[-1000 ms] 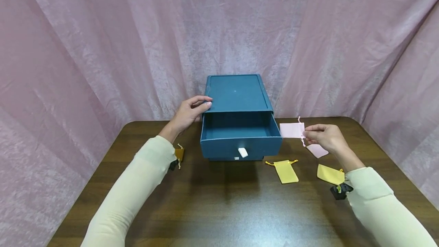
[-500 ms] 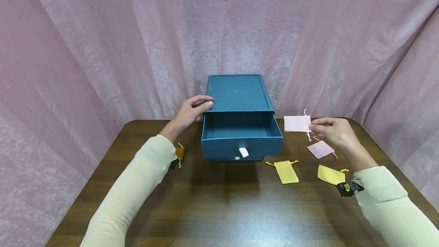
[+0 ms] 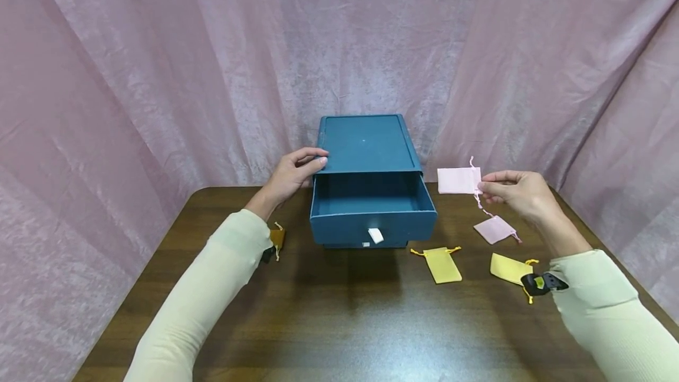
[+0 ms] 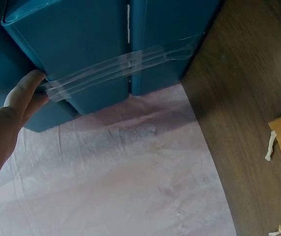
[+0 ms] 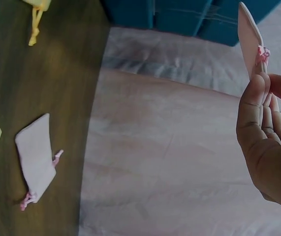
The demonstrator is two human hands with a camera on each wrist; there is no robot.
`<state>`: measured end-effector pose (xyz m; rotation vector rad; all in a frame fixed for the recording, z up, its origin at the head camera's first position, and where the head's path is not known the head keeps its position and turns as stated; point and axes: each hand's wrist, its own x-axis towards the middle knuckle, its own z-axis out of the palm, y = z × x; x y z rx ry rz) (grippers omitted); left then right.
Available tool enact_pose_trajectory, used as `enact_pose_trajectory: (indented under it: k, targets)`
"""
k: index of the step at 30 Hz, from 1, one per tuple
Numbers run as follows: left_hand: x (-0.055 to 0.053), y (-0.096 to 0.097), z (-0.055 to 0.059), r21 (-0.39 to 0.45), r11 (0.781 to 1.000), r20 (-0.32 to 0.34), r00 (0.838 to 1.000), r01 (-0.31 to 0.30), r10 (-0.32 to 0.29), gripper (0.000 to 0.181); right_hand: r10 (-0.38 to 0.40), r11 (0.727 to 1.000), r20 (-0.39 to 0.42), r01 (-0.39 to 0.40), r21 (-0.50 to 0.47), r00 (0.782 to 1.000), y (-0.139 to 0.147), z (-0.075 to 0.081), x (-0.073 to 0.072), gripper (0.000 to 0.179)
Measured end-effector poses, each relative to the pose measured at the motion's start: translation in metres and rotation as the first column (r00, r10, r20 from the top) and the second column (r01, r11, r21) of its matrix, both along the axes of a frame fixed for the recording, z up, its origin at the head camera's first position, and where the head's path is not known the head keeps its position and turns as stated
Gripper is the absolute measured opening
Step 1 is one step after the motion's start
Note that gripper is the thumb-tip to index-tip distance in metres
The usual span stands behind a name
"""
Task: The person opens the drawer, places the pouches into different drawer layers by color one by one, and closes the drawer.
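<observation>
My right hand [image 3: 522, 193] pinches a small pink drawstring pouch [image 3: 457, 181] by its corded end, between thumb and fingertips. The pouch is lifted above the table, right of the blue drawer box [image 3: 366, 143]. In the right wrist view the held pouch [image 5: 249, 42] stands nearly edge-on above the fingertips. My left hand [image 3: 289, 175] rests on the front left top edge of the box, its fingers loosely bent. The box's drawer [image 3: 339, 230] is pulled out, with a bare interior and a white tab handle [image 3: 375, 236].
Another pink pouch [image 3: 496, 230] lies under the right hand. Two yellow pouches [image 3: 442, 266] lie nearer the front right. A brown pouch [image 3: 278, 237] lies left of the box, partly behind the left wrist. Clear tape [image 4: 125, 64] runs along the box's side. A pink curtain [image 3: 239, 63] hangs behind.
The right hand has lifted the pink pouch upward and slightly right, uncovering the pink pouch below. The left hand and the drawer box have stayed in place.
</observation>
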<state>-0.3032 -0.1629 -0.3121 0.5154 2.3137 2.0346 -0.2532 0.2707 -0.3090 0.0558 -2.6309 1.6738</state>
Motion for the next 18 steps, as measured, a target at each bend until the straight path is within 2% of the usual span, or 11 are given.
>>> enact_pose_trajectory:
  k: [6, 11, 14, 18]
  targets:
    - [0.001, 0.0, 0.0, -0.007, 1.0, -0.001, 1.0, 0.0, 0.0, 0.035, -0.005, 1.0, -0.043, 0.006, 0.023, 0.999, 0.001, 0.008, 0.003, 0.021]
    - [0.001, 0.001, 0.001, -0.008, 1.0, -0.005, 1.0, -0.002, 0.002, 0.035, -0.003, 0.999, -0.057, 0.006, 0.053, 0.998, 0.0, 0.018, 0.005, 0.023]
    - [0.002, 0.0, 0.001, -0.009, 1.0, -0.005, 1.0, -0.003, 0.003, 0.035, 0.004, 0.999, -0.062, -0.002, 0.045, 0.998, -0.002, 0.024, 0.005, 0.018]
    - [0.002, 0.0, 0.001, -0.015, 1.0, -0.001, 1.0, -0.009, 0.009, 0.035, 0.016, 0.999, -0.076, -0.013, 0.037, 0.997, -0.004, 0.032, 0.006, 0.002]
